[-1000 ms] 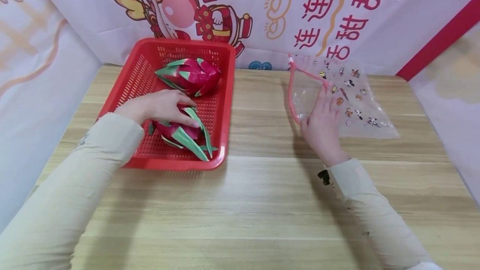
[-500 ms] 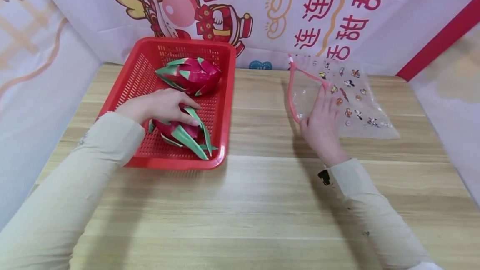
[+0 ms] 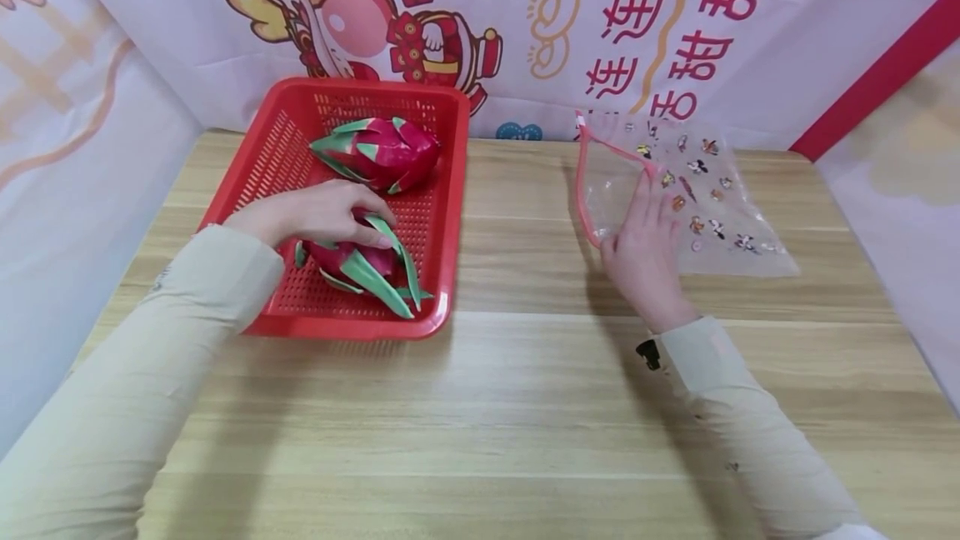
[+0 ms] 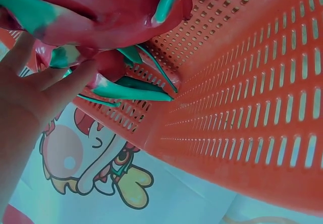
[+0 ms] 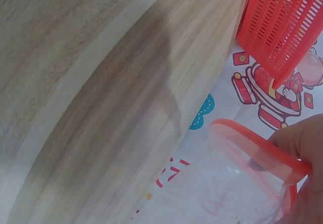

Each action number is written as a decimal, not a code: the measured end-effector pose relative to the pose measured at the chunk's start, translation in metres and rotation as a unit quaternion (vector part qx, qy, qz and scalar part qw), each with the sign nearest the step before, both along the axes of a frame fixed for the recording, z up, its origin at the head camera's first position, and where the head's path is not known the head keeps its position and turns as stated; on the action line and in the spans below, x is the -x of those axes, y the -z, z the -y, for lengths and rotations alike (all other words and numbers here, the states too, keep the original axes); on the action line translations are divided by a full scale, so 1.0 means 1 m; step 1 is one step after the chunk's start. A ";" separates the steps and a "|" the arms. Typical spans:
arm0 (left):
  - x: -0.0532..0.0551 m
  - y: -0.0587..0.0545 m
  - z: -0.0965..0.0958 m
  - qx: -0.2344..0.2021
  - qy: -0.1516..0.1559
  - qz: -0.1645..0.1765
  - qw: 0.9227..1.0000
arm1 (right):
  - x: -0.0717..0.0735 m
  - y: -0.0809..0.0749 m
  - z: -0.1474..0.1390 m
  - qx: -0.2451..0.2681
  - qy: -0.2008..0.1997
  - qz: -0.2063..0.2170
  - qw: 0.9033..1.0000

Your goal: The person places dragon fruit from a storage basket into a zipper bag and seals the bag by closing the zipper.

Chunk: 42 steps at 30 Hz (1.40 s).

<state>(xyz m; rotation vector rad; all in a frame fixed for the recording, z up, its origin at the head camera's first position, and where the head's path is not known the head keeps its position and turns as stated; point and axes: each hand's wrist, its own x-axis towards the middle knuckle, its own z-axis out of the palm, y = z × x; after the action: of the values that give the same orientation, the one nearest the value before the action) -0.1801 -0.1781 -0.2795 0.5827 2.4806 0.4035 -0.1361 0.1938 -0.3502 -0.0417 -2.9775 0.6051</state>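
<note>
In the head view my left hand (image 3: 318,213) reaches into a red basket (image 3: 446,273) and grips the nearer dragon fruit (image 3: 367,269) from above, fingers curled over it. Its green leaf tips point toward the basket's front right corner. A second dragon fruit (image 3: 386,150) lies behind it. The left wrist view has the gripped dragon fruit (image 4: 116,17) up close. On the right, my right hand (image 3: 645,252) holds a clear printed bag (image 3: 720,190) by its pink edge. The right wrist view shows that pink edge (image 5: 257,151) pinched, with the bag's mouth parted.
All this stands on a wood-grain table (image 3: 495,423). Behind it hangs a white printed cloth (image 3: 540,23), with more cloth at both sides. Bare tabletop (image 3: 517,215) lies between basket and bag. A small black object (image 3: 648,354) shows at my right cuff.
Almost nothing differs. My left hand stays on the dragon fruit with only slight finger shifts, and my right hand keeps its hold on the bag.
</note>
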 end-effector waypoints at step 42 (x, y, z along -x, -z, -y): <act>-0.006 0.002 0.004 0.050 -0.037 0.028 0.998 | 0.000 0.003 0.000 -0.004 -0.003 -0.007 1.000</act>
<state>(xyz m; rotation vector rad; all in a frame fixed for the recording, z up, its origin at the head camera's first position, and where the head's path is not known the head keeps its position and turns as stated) -0.1741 -0.1820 -0.2819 0.4328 2.4575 0.3173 -0.1364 0.1941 -0.3529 -0.0285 -2.9673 0.5927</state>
